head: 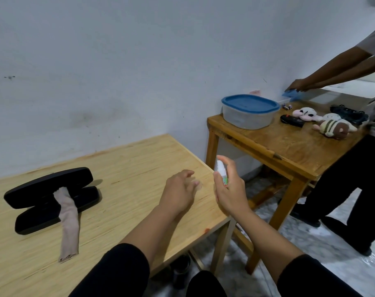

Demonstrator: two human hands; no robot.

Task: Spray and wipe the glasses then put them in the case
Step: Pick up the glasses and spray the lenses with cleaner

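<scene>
The right hand point(229, 194) grips a small white spray bottle point(222, 174), fingers curled round its body and the forefinger arched over the nozzle, which points toward the left hand point(180, 194). The left hand's fingers are loosely curled round something clear and blurred at their tips — most likely the glasses point(196, 185), held just in front of the nozzle above the light wooden table point(128, 168), though frame and lenses are barely legible.

By this reading the task is at its first step: spraying. Wiping and casing are left to do. Well to the left of both hands the black glasses case point(51, 199) lies open on the table, and a beige cloth point(67, 224) is draped over its lower half, one end trailing onto the wood. The cloth has to come off before the glasses go in, which suits the wipe anyway.

Beyond the fingers of the right hand stands a darker wooden table point(279, 146) with a blue-lidded plastic container point(250, 111), soft toys point(332, 127) and a black remote-like object point(291, 121); another person point(354, 168) leans over it. None of this sits between the hands and the case — the reach across the tabletop looks unobstructed.
</scene>
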